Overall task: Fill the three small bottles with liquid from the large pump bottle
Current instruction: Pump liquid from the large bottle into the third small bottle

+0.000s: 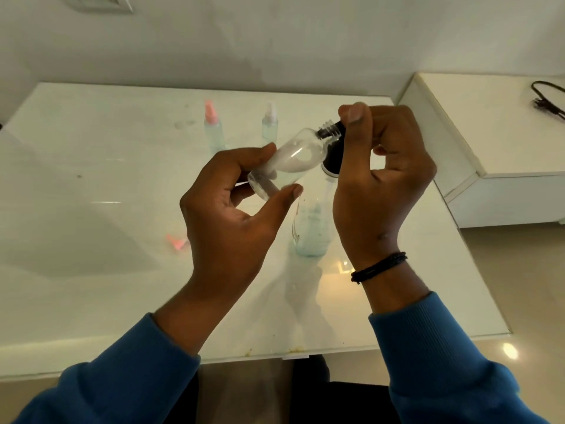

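My left hand (pixel 226 215) grips a small clear bottle (pixel 293 157) by its base, tilted, with no cap on its threaded neck. The neck points up and to the right, against the black pump head (pixel 333 157) of the large pump bottle (pixel 312 231). That large bottle stands on the table with pale blue liquid in its lower part. My right hand (pixel 385 185) is curled around the pump head with the thumb on top. Two more small bottles stand at the back, one with a pink spray cap (pixel 213 130) and one with a white cap (pixel 270 125); both hold bluish liquid.
A loose pink spray cap (pixel 176 241) lies on the glossy white table (pixel 91 179) left of my left hand. A white cabinet (pixel 489 133) stands to the right with a black cable (pixel 547 99) on it. The table's near edge is just in front of me.
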Demonstrator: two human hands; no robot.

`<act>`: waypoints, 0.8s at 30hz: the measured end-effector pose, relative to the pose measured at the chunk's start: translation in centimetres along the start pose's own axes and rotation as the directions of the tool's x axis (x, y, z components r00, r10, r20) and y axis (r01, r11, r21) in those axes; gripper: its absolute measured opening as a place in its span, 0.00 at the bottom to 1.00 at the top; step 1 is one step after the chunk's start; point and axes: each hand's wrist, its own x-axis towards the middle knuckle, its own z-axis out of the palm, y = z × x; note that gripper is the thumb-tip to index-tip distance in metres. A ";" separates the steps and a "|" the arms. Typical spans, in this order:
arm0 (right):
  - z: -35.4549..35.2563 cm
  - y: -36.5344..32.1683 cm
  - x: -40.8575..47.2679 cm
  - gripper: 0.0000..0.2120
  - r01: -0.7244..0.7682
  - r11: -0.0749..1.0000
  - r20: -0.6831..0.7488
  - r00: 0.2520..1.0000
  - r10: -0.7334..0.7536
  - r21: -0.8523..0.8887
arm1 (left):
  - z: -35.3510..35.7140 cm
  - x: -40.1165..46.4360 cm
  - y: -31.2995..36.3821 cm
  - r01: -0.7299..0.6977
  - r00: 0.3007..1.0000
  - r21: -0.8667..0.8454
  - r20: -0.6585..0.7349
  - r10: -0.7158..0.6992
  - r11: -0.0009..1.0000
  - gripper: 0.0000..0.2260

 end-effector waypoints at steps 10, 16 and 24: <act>-0.2 -0.3 0.1 0.12 -0.006 1.000 0.004 1.000 0.006 0.005 | 0.0 0.0 0.0 0.002 1.000 -0.012 -0.001 -0.002 1.000 0.19; -0.2 -0.3 0.2 0.13 0.007 1.000 0.005 1.000 -0.007 -0.010 | 0.0 -0.1 -0.2 0.005 1.000 -0.002 0.004 -0.005 1.000 0.19; -0.1 0.0 0.0 0.12 0.016 1.000 0.005 1.000 -0.016 -0.023 | 0.1 0.0 -0.1 0.018 1.000 -0.014 -0.001 -0.018 1.000 0.20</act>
